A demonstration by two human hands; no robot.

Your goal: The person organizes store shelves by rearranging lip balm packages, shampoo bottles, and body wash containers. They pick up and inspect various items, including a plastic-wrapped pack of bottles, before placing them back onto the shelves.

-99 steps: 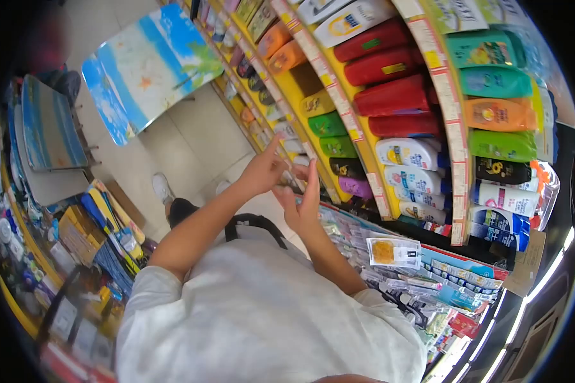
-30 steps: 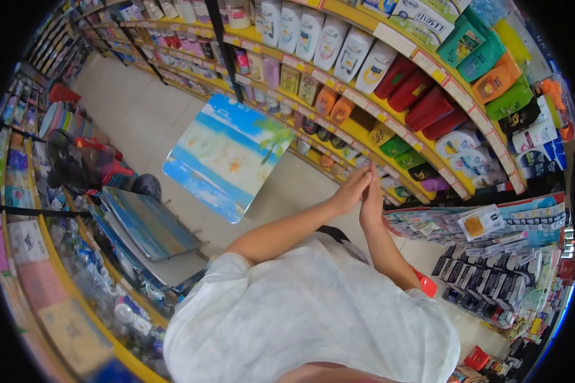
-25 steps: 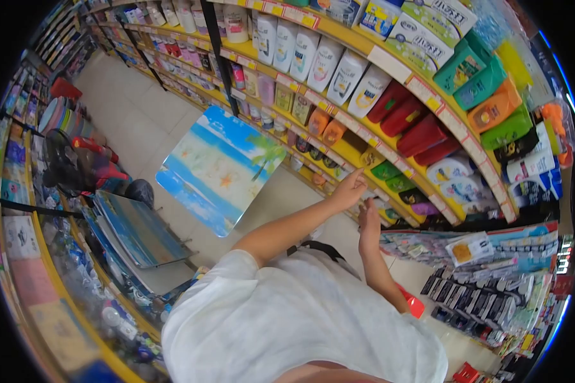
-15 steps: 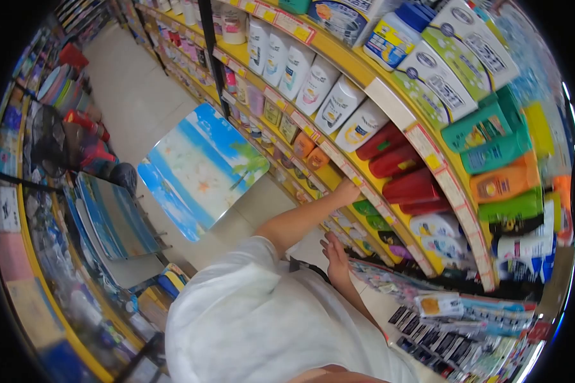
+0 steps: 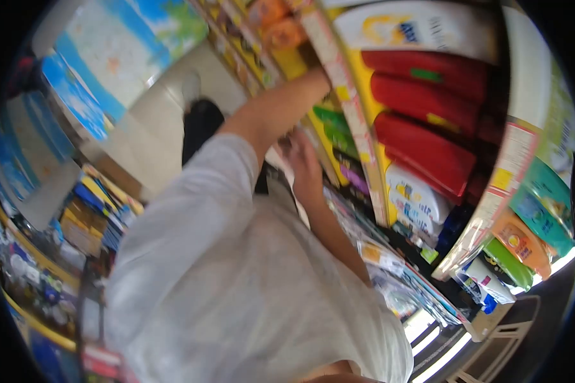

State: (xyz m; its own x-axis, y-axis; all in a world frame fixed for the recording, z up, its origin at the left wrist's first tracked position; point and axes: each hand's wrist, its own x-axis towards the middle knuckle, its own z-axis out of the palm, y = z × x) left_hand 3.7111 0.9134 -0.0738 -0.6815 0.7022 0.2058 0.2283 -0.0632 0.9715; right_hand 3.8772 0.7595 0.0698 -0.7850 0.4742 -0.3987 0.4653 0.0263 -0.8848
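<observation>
My left forearm [image 5: 278,105] reaches across to the shelf on the right, and the hand at its end is hidden behind the shelf's price-label edge [image 5: 338,83]. Green packs [image 5: 335,131] lie just below that wrist on the lower shelf, and orange packs [image 5: 281,32] sit above it. In front of my body, my right hand [image 5: 305,163] is raised close to the lower shelf, its blurred fingers stretched out with nothing visible in them. Red bottles [image 5: 421,96] and a white bottle [image 5: 421,29] stand on the shelf just beyond the label edge.
A beach-printed tabletop [image 5: 112,54] stands in the aisle at upper left. More folded printed tables [image 5: 29,147] lean along the left shelves. Teal bottles [image 5: 543,204] and an orange bottle [image 5: 521,239] sit at the far right. A foot and dark trouser leg [image 5: 201,127] show on the tiled floor.
The view has shifted closer to the shelf and lower. My left hand, partly visible at the shelf edge before, is now hidden behind it. My right hand has come nearer the left forearm.
</observation>
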